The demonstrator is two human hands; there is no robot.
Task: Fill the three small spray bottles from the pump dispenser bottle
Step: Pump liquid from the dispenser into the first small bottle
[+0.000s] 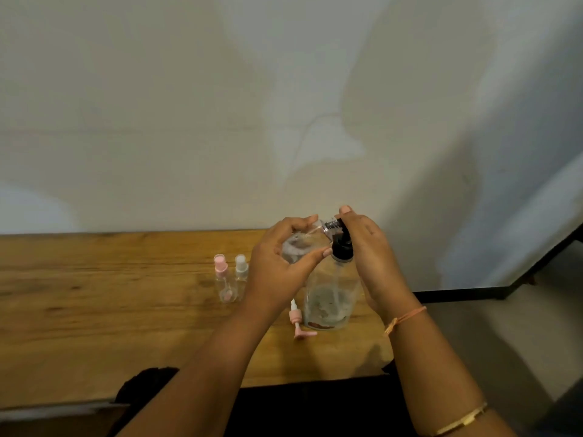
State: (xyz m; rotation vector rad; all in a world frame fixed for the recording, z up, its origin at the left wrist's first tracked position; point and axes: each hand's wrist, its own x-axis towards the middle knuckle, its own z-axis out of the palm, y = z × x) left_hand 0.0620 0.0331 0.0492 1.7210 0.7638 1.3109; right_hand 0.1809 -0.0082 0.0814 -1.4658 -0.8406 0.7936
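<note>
A clear pump dispenser bottle (329,302) with a black pump head (341,244) stands on the wooden table (94,310). My right hand (369,257) is curled around the pump head, thumb on top. My left hand (280,263) grips a small clear spray bottle (299,246), tilted with its open mouth at the pump's nozzle. Two more small spray bottles stand upright to the left, one with a pink cap (222,279) and one with a white cap (241,269). A loose pink spray cap with its tube (298,323) lies on the table beside the dispenser.
A pale wall rises right behind the table. The table's right end sits just past the dispenser, with grey floor and a dark skirting strip (467,293) beyond. The near table edge runs above my dark-clothed lap (315,405).
</note>
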